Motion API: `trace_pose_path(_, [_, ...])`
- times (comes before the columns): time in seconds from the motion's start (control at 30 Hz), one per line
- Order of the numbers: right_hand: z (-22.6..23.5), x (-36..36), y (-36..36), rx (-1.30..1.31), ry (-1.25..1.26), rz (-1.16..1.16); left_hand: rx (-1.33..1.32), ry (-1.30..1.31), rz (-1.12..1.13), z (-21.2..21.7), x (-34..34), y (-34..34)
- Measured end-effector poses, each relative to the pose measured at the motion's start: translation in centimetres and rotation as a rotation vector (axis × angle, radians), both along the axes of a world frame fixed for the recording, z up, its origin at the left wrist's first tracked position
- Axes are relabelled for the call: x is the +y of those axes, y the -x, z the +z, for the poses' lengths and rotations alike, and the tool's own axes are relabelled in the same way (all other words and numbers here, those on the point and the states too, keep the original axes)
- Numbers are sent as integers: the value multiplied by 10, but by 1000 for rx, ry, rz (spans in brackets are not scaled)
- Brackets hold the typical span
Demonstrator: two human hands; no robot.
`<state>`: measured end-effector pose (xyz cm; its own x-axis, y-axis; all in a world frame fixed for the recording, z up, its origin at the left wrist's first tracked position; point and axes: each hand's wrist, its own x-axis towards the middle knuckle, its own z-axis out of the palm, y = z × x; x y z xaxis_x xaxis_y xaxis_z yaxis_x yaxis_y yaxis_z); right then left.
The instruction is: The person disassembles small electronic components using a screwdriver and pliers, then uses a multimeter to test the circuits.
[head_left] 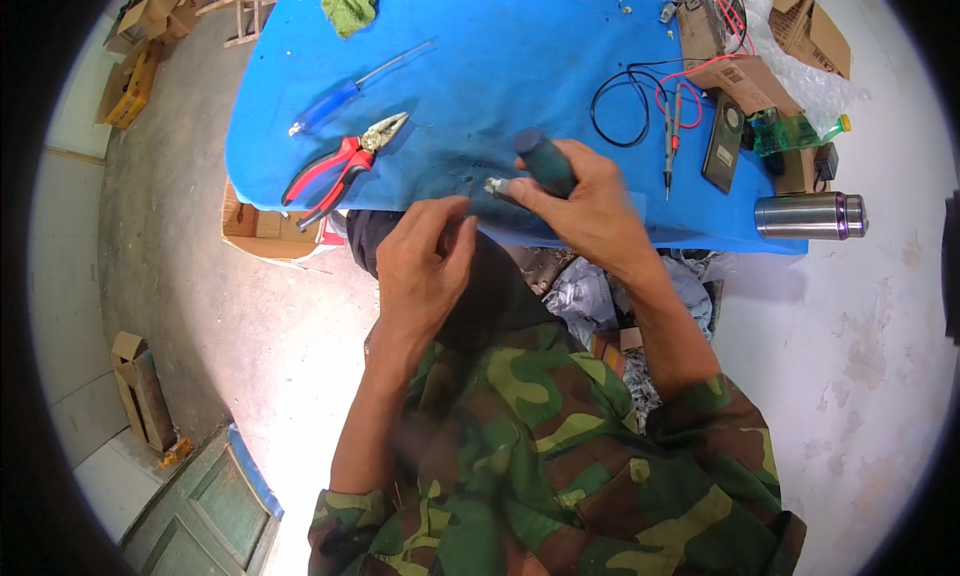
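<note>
while pliers (358, 154) overhang the table (480, 66), open cloth (540, 86) borders the right hand (592, 208).

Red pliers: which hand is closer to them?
Left. In the picture, the left hand is below and right of the pliers; the right hand is farther off to their right.

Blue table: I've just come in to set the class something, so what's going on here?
The person's right hand grips a dark cylindrical object; a small whitish piece shows just left of it. The left hand is close by, fingers curled, its grip unclear. Red-handled pliers and a blue-handled screwdriver lie on the blue table, unheld.
</note>
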<state>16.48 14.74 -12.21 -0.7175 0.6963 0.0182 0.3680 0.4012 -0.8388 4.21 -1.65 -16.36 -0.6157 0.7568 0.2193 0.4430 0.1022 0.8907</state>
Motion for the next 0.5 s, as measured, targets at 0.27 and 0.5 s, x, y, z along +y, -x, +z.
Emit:
trace_pose_path(0.27, [41, -42, -7, 17, -233, 319, -686, -166, -71, 60, -21, -17])
trace_pose_path(0.5, [43, -67, -3, 195, -252, 481, -486, -205, 12, 82, -59, -14])
